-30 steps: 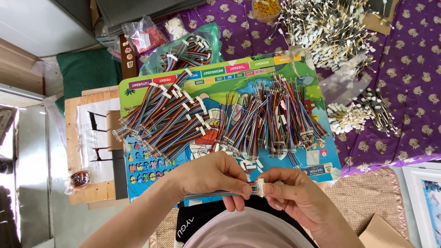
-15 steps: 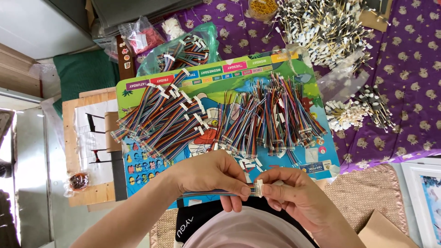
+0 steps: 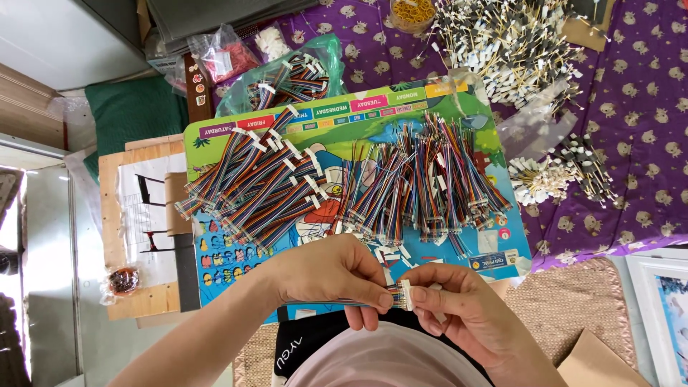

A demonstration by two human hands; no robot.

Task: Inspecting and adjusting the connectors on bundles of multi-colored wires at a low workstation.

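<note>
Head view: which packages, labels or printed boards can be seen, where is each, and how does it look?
Printed board: centre, under the wire bundles; rectangular, blue-green cartoon picture with coloured tabs along its far edge.
Clear bag: far left, behind the board; crumpled, red parts inside.
Green bag: behind the board; translucent, holds wire bundles.
Small label: board's near right corner; dark blue and yellow rectangle.
Sticker strip: left of the green bag; narrow, dark brown.

A colourful illustrated board lies on a purple patterned cloth and carries two groups of multicoloured ribbon cables: a fanned pile at left and a row at right. A heap of white-tipped wires lies above, near a tub of rubber bands. A green cushion sits at left.
</note>
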